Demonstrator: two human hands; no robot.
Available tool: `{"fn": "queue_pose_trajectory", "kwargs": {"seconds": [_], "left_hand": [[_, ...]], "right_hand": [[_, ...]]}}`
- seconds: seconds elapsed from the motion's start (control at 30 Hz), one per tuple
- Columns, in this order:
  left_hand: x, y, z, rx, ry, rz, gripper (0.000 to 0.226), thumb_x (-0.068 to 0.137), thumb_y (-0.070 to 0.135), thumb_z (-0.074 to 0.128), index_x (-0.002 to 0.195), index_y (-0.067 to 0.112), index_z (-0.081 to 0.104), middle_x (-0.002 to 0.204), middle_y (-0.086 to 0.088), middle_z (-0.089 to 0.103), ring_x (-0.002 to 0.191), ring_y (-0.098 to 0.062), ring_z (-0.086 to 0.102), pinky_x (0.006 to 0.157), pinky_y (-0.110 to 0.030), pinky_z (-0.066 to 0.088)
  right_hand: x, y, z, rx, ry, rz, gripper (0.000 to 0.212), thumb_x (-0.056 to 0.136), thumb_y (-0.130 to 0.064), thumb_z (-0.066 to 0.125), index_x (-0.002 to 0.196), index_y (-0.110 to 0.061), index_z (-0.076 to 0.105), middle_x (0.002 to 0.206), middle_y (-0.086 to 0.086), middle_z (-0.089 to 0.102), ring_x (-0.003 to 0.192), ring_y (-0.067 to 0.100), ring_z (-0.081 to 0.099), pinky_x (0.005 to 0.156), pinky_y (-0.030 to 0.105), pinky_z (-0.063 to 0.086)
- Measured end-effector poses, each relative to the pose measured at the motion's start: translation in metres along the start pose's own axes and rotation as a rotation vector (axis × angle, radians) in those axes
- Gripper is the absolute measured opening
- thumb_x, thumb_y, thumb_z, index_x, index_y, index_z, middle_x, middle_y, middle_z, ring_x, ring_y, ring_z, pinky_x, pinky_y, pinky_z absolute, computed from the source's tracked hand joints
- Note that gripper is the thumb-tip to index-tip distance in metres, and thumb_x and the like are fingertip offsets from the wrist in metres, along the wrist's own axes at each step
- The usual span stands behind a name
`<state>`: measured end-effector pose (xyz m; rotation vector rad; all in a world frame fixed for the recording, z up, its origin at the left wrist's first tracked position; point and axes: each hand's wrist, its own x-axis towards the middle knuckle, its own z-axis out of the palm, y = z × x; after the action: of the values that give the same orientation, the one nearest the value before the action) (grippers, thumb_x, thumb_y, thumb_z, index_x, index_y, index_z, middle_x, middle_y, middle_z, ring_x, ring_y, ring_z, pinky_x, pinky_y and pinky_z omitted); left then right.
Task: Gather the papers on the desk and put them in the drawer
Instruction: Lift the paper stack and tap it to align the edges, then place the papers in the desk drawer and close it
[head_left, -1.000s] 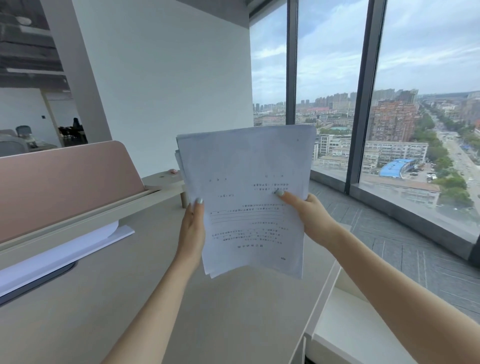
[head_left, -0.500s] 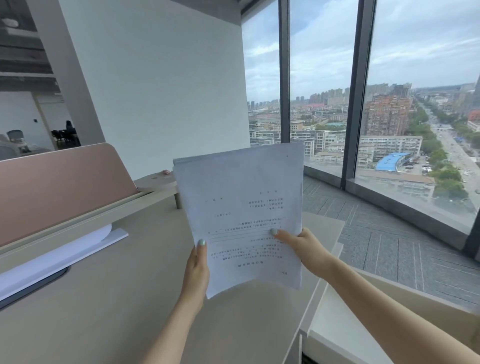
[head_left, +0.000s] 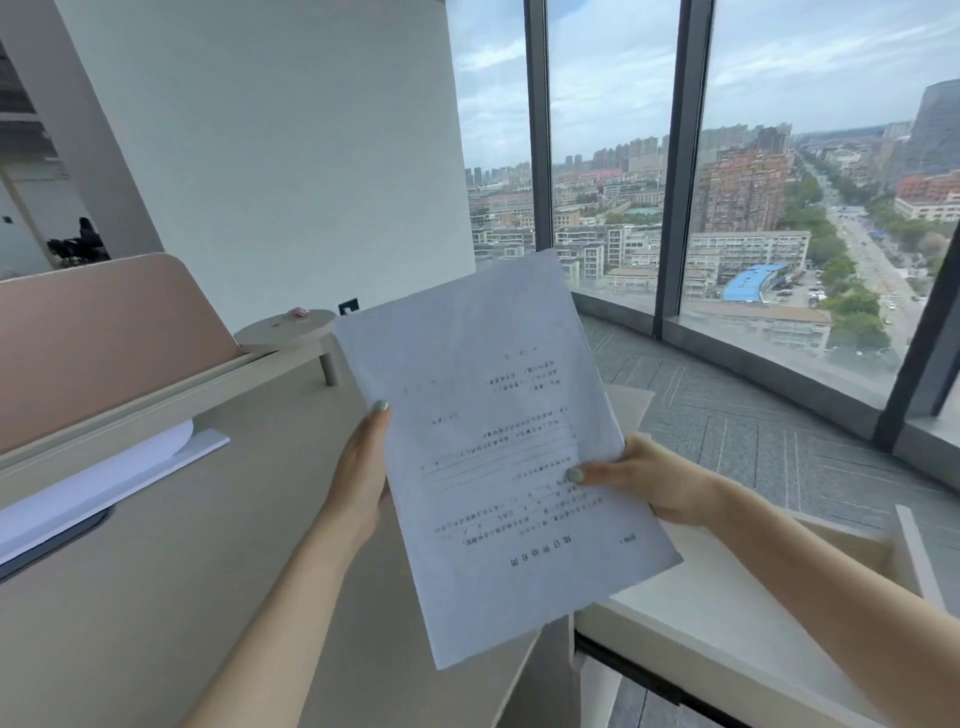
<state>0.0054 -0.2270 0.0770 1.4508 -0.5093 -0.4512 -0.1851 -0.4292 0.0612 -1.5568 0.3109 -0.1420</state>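
Observation:
A stack of white printed papers (head_left: 488, 415) hangs in the air in front of me, tilted so its lower corner points down over the desk's right edge. My left hand (head_left: 361, 467) grips the stack's left edge, thumb on the front. My right hand (head_left: 649, 480) grips the right edge, thumb pressed on the printed side. Below and to the right, an open drawer (head_left: 727, 639) with a pale inside sticks out from the desk (head_left: 156, 597). The stack's lower corner overlaps the drawer's near-left rim.
A pink divider panel (head_left: 104, 332) stands along the desk's back. Under its shelf lie more white sheets (head_left: 104, 483) on a dark tablet (head_left: 52, 540). A small round stool-like shelf (head_left: 285, 327) sits at the back. Tall windows (head_left: 779, 208) curve round on the right.
The stack has come down and to the right and tilted clockwise, from upright in front of the window to low over the drawer. Both hands kept their hold.

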Motion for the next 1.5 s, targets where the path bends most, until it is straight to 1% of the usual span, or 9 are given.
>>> {"fn": "queue_pose_trajectory", "kwargs": {"seconds": [0.33,0.5,0.6,0.67,0.9,1.1,1.23,1.33,1.5], "left_hand": [[-0.046,-0.029,0.075,0.071,-0.081,0.078,0.022,0.092,0.025,0.046,0.109,0.023,0.06,0.106,0.008,0.066,0.101,-0.014,0.062,0.079,-0.028,0.048],[-0.052,-0.049,0.131,0.033,-0.027,0.067,0.02,0.091,0.023,0.044,0.107,0.02,0.057,0.098,0.007,0.064,0.097,-0.018,0.06,0.072,-0.025,0.047],[-0.051,-0.053,0.168,-0.121,0.065,0.027,0.018,0.09,0.023,0.043,0.104,0.019,0.055,0.096,0.002,0.064,0.092,-0.02,0.063,0.073,-0.026,0.053],[-0.052,-0.058,0.192,-0.169,0.135,0.028,0.016,0.09,0.022,0.042,0.099,0.021,0.055,0.097,0.001,0.064,0.093,-0.024,0.061,0.078,-0.033,0.051],[-0.079,-0.102,0.257,-0.227,0.232,-0.015,0.031,0.093,0.021,0.037,0.118,0.014,0.052,0.108,0.002,0.059,0.098,-0.017,0.056,0.08,-0.026,0.042],[-0.094,-0.159,0.268,-0.135,-0.11,-0.161,0.029,0.095,0.036,0.033,0.119,0.028,0.045,0.116,0.006,0.057,0.105,-0.016,0.057,0.086,-0.035,0.049],[-0.101,-0.2,0.25,0.299,-0.331,-0.116,0.029,0.095,0.041,0.029,0.102,0.021,0.049,0.099,0.005,0.054,0.092,-0.009,0.051,0.085,-0.031,0.036],[-0.103,-0.235,0.227,0.82,-0.349,0.136,0.029,0.093,0.028,0.04,0.112,0.014,0.057,0.125,-0.004,0.056,0.118,-0.023,0.048,0.102,-0.036,0.034],[-0.11,-0.262,0.204,1.24,-0.55,0.293,0.052,0.095,0.032,0.03,0.145,0.025,0.017,0.158,0.002,0.008,0.146,-0.015,0.0,0.115,-0.035,-0.007]], "right_hand": [[-0.105,0.039,-0.027,0.168,0.059,0.153,0.035,0.083,-0.003,0.061,0.118,-0.005,0.06,0.115,0.017,0.069,0.101,0.034,0.067,0.083,0.046,0.056],[-0.148,0.054,-0.052,0.728,0.288,-0.124,0.046,0.086,-0.049,0.05,0.082,-0.012,0.077,0.078,0.007,0.076,0.069,0.019,0.073,0.06,0.028,0.058],[-0.166,0.073,-0.07,1.02,0.296,-0.294,0.072,0.085,-0.068,0.033,0.13,-0.015,0.055,0.133,0.014,0.057,0.123,0.03,0.053,0.095,0.046,0.049],[-0.171,0.084,-0.07,0.992,0.293,-0.265,0.079,0.079,-0.07,0.043,0.14,-0.021,0.04,0.147,0.008,0.04,0.136,0.029,0.034,0.105,0.048,0.039],[-0.174,0.12,-0.067,0.631,0.822,-0.008,0.022,0.088,-0.018,0.056,0.109,-0.014,0.06,0.104,0.005,0.071,0.093,0.023,0.067,0.079,0.038,0.056],[-0.181,0.127,-0.105,0.32,1.058,0.223,0.011,0.091,-0.004,0.051,0.094,-0.012,0.058,0.09,0.004,0.066,0.075,0.02,0.063,0.06,0.03,0.049],[-0.175,0.139,-0.132,0.236,1.101,0.335,0.012,0.09,-0.002,0.051,0.102,-0.006,0.055,0.091,0.008,0.062,0.071,0.019,0.06,0.059,0.03,0.048],[-0.158,0.151,-0.148,0.189,1.106,0.414,0.018,0.09,-0.002,0.051,0.108,-0.004,0.054,0.102,0.014,0.062,0.077,0.024,0.061,0.067,0.035,0.051],[-0.115,0.168,-0.155,0.099,1.067,0.504,0.025,0.089,0.0,0.049,0.113,-0.001,0.057,0.117,0.02,0.061,0.092,0.029,0.058,0.087,0.042,0.05]]}}
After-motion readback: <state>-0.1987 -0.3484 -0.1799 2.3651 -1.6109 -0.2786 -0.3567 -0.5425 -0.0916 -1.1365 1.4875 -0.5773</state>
